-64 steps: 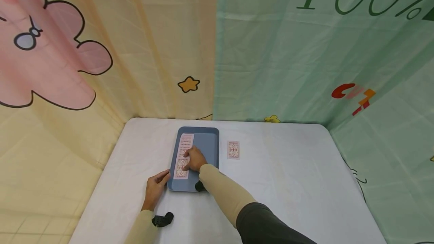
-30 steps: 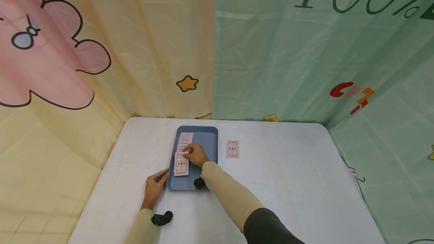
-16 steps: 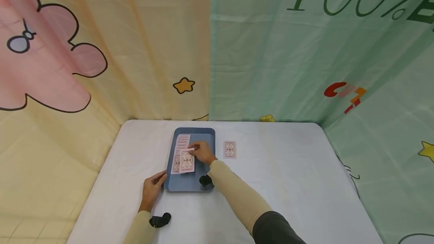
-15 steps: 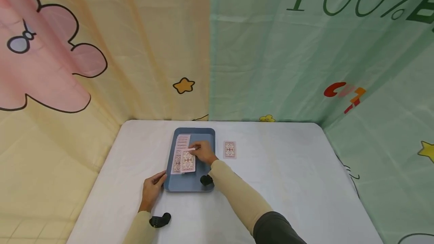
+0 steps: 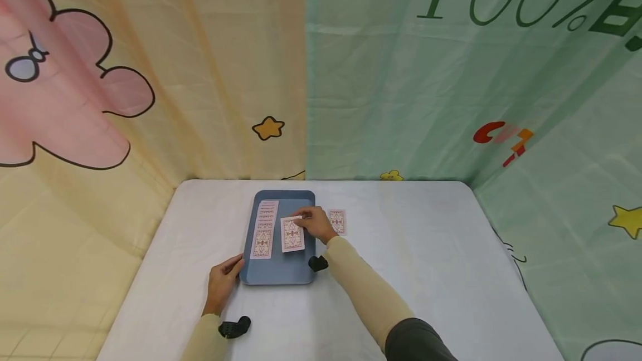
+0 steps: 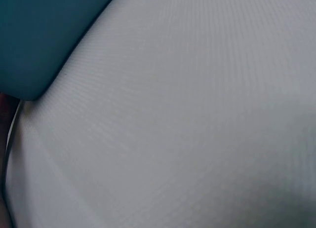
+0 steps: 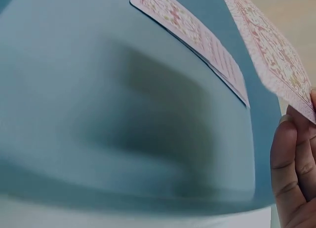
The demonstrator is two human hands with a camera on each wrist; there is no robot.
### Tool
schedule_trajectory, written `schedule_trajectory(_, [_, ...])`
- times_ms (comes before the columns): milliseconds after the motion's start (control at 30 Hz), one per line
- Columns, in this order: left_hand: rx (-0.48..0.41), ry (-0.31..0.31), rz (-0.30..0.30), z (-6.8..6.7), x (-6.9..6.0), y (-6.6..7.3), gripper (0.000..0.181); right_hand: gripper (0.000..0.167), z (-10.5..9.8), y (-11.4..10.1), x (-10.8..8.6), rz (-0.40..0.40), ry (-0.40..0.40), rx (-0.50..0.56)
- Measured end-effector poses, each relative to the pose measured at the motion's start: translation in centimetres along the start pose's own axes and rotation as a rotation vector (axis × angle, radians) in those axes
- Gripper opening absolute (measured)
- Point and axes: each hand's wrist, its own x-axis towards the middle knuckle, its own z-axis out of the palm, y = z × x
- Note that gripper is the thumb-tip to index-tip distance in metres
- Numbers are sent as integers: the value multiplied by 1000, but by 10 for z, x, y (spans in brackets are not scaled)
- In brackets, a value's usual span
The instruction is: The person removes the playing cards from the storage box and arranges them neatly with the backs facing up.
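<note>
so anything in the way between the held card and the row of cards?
Nothing visible. The right hand pinches the held card over the tray; in the head view, only bare tray floor shows between it and the row of cards.

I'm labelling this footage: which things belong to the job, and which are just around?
In the job:
pinched card, in the right hand
overlapping cards
blue tray, left hand at its edge
lone card (probably)

Just around:
white tabletop
printed curtains

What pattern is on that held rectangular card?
Reddish scrollwork on the white rectangular card; best in right wrist view.
</note>
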Motion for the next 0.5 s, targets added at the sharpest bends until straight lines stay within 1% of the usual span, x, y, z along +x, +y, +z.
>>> schedule_trajectory(233, [4,-3,-9,0,1,-1,36,18,-15,9,0,-23,9,24])
schedule_trajectory(400, [9,-6,-6,0,1,-1,36,20,-30,13,2,-1,48,51])
schedule_trajectory(500, [8,-11,-3,0,1,-1,36,21,-40,17,4,33,77,56])
